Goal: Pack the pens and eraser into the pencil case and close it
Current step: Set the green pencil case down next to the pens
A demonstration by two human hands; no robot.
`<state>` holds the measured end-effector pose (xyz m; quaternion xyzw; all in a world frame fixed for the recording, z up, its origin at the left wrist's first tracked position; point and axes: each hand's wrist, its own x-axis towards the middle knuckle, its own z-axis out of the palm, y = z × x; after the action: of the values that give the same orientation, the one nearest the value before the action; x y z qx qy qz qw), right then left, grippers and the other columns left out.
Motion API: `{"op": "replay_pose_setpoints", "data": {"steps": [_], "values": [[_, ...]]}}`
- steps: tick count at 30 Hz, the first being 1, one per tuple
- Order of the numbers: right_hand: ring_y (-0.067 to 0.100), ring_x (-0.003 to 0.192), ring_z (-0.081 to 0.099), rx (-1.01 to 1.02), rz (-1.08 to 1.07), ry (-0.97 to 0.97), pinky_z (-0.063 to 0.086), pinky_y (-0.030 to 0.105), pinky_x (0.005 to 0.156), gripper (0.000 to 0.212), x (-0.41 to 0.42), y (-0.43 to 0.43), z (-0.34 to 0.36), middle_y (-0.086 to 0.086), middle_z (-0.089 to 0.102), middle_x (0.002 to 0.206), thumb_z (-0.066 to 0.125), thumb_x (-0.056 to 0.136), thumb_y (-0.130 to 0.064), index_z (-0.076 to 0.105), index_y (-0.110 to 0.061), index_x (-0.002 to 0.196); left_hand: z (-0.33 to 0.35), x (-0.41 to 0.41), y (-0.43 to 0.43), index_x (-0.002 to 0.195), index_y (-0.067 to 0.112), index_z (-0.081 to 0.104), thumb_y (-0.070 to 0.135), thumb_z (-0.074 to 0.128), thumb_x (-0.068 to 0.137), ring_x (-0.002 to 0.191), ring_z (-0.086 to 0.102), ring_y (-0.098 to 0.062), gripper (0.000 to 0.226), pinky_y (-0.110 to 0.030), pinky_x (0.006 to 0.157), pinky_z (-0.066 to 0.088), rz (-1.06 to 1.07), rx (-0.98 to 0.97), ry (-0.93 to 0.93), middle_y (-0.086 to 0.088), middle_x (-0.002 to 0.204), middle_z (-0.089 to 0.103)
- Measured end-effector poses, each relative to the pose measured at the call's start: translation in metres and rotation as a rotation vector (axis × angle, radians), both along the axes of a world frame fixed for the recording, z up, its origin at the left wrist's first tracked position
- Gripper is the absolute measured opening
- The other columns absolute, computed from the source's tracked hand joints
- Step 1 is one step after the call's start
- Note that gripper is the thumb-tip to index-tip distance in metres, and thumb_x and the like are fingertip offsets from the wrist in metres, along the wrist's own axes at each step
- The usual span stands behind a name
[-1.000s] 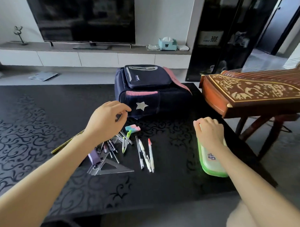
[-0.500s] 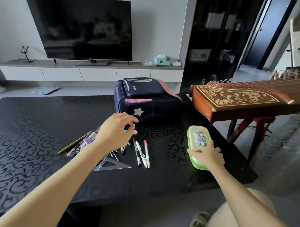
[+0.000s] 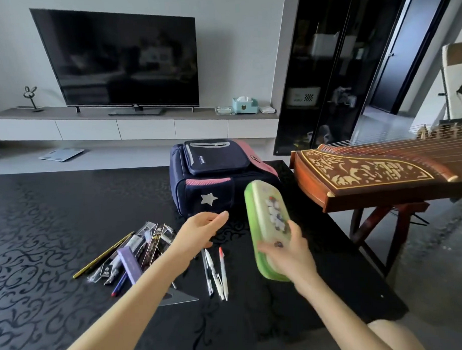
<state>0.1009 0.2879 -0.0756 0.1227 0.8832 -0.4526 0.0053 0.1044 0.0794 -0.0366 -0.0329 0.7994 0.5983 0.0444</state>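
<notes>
A closed green pencil case [image 3: 268, 223] with a cartoon picture on its lid is lifted off the black table, tilted on edge. My right hand [image 3: 287, 254] grips its near end. My left hand [image 3: 200, 231] hovers just left of the case, fingers relaxed and holding nothing. Three pens [image 3: 215, 273] lie side by side on the table under my left wrist. A heap of more pens, a pencil and rulers [image 3: 133, 251] lies further left. The eraser is hidden behind my left hand.
A navy and pink backpack [image 3: 214, 175] stands behind the stationery on the patterned black table [image 3: 43, 233]. A wooden zither on a stand [image 3: 376, 175] sits close off the table's right edge. A clear set square [image 3: 182, 298] lies under my left forearm.
My right hand has lifted the green case off the table's right edge and swung it left toward the middle. My left hand has risen from the pens toward the case.
</notes>
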Motion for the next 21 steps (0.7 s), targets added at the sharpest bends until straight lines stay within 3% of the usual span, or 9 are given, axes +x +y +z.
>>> {"op": "replay_pose_setpoints", "data": {"steps": [3,5,8,10,14,17,18,20,21], "values": [[0.017,0.101,0.052,0.228,0.141,0.259,0.053,0.034,0.077,0.102,0.034,-0.039,0.003,-0.001,0.043,0.117,0.063,0.053,-0.072,0.022,-0.032,0.138,0.000,0.004,0.019,0.121,0.026,0.048,0.062,0.066,0.062,0.096,0.067,-0.017,0.072,-0.039,0.084,0.055,-0.014,0.275,-0.075,0.000,0.107,0.068],[0.013,0.101,0.048,0.270,0.277,0.386,0.052,0.031,0.076,0.099,0.053,-0.056,-0.001,-0.004,0.041,0.117,0.057,0.058,-0.074,0.023,-0.030,0.139,0.002,0.007,0.021,0.112,0.021,0.053,0.047,0.074,0.066,0.084,0.072,-0.019,0.056,-0.037,0.072,0.058,0.073,0.388,-0.026,-0.003,0.098,0.073],[0.002,0.100,0.054,-0.072,0.499,0.277,0.052,0.026,0.081,0.061,0.056,-0.053,0.006,-0.012,0.048,0.117,0.055,0.077,-0.062,0.034,-0.045,0.131,0.003,0.010,-0.002,0.103,0.017,0.060,0.032,0.073,0.076,0.075,0.072,-0.023,0.033,-0.035,0.063,0.058,0.164,0.361,-0.035,-0.008,0.088,0.075],[0.003,0.095,0.061,-0.286,0.444,0.222,0.053,0.031,0.085,0.033,0.037,-0.043,0.011,-0.012,0.058,0.110,0.052,0.089,-0.047,0.043,-0.045,0.121,-0.002,0.017,-0.024,0.103,0.013,0.063,0.031,0.069,0.079,0.074,0.072,-0.027,0.031,-0.038,0.067,0.058,0.095,0.347,-0.159,-0.011,0.088,0.075],[0.009,0.102,0.061,-0.535,0.404,0.076,0.054,0.027,0.081,0.037,-0.003,-0.049,0.022,-0.010,0.058,0.114,0.043,0.098,-0.016,0.045,-0.021,0.135,-0.005,0.031,-0.047,0.078,0.011,0.077,0.035,0.071,0.063,0.058,0.068,-0.021,0.029,-0.029,0.065,0.056,-0.078,0.466,-0.449,-0.012,0.071,0.073],[0.024,0.099,0.065,-0.748,0.548,-0.005,0.055,0.031,0.075,0.036,-0.009,-0.053,0.033,0.012,0.066,0.113,0.036,0.096,0.001,0.058,-0.010,0.122,-0.006,0.039,-0.056,0.069,0.016,0.065,0.037,0.084,0.062,0.031,0.055,-0.001,0.028,-0.014,0.041,0.045,-0.096,0.322,-0.421,0.002,0.034,0.057],[0.026,0.096,0.066,-0.704,0.604,0.023,0.055,0.033,0.074,0.033,-0.009,-0.053,0.036,0.014,0.068,0.109,0.038,0.096,0.001,0.062,-0.009,0.117,-0.014,0.040,-0.061,0.076,0.016,0.064,0.039,0.078,0.071,0.028,0.052,0.001,0.027,-0.012,0.037,0.042,-0.139,0.347,-0.373,0.005,0.029,0.053],[0.026,0.087,0.069,-0.475,0.673,0.139,0.057,0.036,0.075,0.031,-0.009,-0.055,0.038,0.013,0.070,0.103,0.043,0.095,0.002,0.063,-0.009,0.116,-0.019,0.039,-0.068,0.099,-0.005,0.064,0.015,0.043,0.098,0.029,0.053,-0.001,0.029,-0.012,0.037,0.043,-0.094,0.390,-0.391,0.000,0.032,0.056],[0.024,0.081,0.069,-0.339,0.679,0.196,0.057,0.036,0.076,0.033,-0.009,-0.057,0.038,0.011,0.070,0.100,0.043,0.094,0.004,0.062,-0.009,0.117,-0.016,0.040,-0.068,0.111,-0.011,0.057,0.010,0.029,0.101,0.032,0.055,-0.002,0.036,-0.012,0.040,0.045,-0.071,0.356,-0.454,-0.003,0.035,0.058]]}}
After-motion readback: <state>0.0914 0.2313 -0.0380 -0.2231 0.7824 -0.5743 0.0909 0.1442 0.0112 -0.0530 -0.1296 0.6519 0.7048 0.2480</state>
